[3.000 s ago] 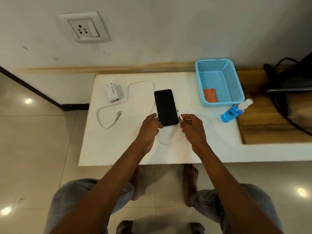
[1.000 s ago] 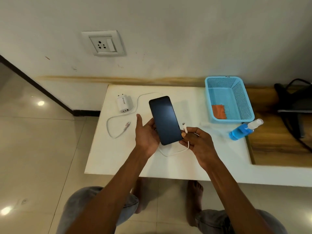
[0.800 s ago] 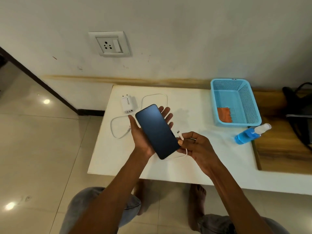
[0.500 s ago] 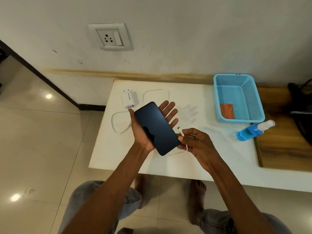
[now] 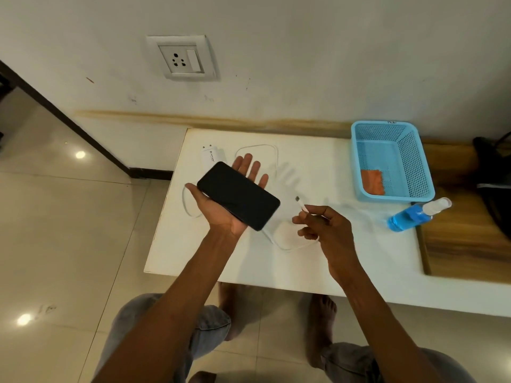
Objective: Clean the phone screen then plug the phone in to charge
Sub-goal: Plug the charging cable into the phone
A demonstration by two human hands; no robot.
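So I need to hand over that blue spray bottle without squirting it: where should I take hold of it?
Grip the spray bottle round its blue body, coming from above. It lies on its side at the table edge, clear nozzle end toward the wooden board, so the round middle is free for your fingers while the nozzle stays untouched.

The black phone point(image 5: 238, 199) lies screen up and dark on the flat palm of the left hand point(image 5: 221, 208), held above the worktop's left part. The white charging cable point(image 5: 287, 244) loops over the worktop; its plug end point(image 5: 300, 204) is pinched in the right hand point(image 5: 323, 225). The white charger adapter point(image 5: 210, 158) lies near the far left corner.
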